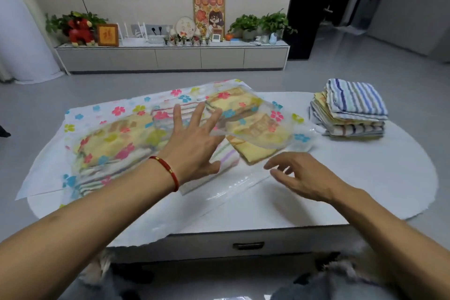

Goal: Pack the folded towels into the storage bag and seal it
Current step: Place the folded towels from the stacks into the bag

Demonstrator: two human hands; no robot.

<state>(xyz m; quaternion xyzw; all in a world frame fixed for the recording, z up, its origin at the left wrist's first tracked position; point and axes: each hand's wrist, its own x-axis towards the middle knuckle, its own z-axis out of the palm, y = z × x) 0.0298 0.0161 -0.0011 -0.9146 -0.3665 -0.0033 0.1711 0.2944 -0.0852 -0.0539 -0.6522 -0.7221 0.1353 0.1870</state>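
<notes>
Red cord bracelet point(168, 170) on the left wrist; left hand point(194, 143) spread wide, fingers straight, over the clear plastic storage bag printed with coloured flowers point(117, 114), at its raised open mouth, gripping nothing; right hand point(302, 178) just beside, low over the bag's clear bottom flap, fingers loosely bent and apart, holding nothing; contact with the plastic impossible to tell. Inside the bag, yellow and striped folded towels point(114, 143), one yellow towel point(255, 151) poking out past the mouth. Bag flat across the left and middle of the white oval table point(365, 178); well apart at the far right, a stack of folded striped towels point(350, 109), blue-and-white one on top. Beyond, a grey floor point(341, 75) and a low white cabinet point(170, 58) crowded with potted plants and ornaments.
</notes>
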